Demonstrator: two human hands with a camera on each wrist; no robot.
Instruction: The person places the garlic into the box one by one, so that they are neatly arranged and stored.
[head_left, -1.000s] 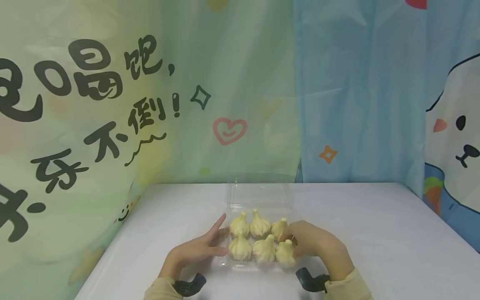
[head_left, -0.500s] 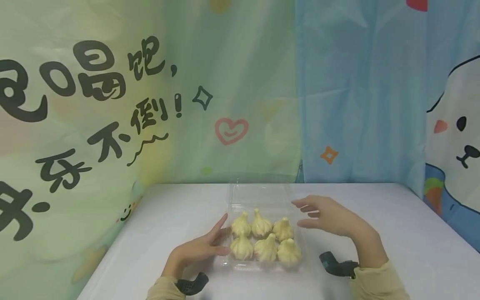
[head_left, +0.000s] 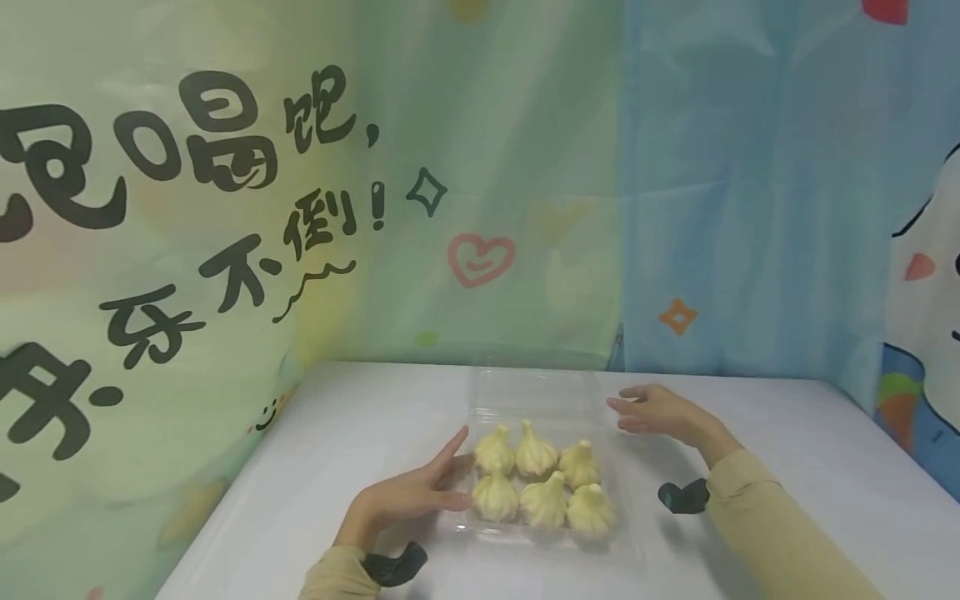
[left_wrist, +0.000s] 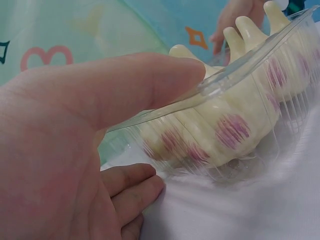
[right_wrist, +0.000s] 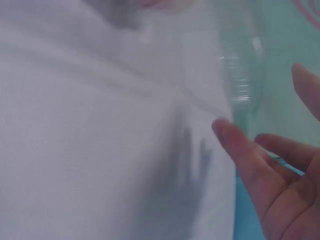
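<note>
A clear plastic clamshell box (head_left: pixel 517 535) lies on the table with its lid (head_left: pixel 536 390) folded back. Inside sit several pale garlic bulbs (head_left: pixel 543 500) in two rows; purple streaks mark the bulbs (left_wrist: pixel 232 131) in the left wrist view. My left hand (head_left: pixel 408 500) rests at the box's left side, its thumb (left_wrist: pixel 165 80) lying over the rim and the other fingers straight, lower down outside the wall. To the right of the lid, my right hand (head_left: pixel 660 414) hovers with loosely spread fingers and holds nothing. Its fingers (right_wrist: pixel 240 145) point toward the lid in the right wrist view.
The box stands on a white table (head_left: pixel 367 417). Behind the table hang a green curtain (head_left: pixel 480 167) with printed writing and a blue curtain (head_left: pixel 750 208). A dark device (head_left: pixel 395 567) is strapped to the left wrist, another dark device (head_left: pixel 684 497) to the right.
My right hand has let go at the right-hand garlic bulbs, lifted away and moved out to the right, up beside the lid. My left hand has stayed at the box; the head view has shifted slightly.
</note>
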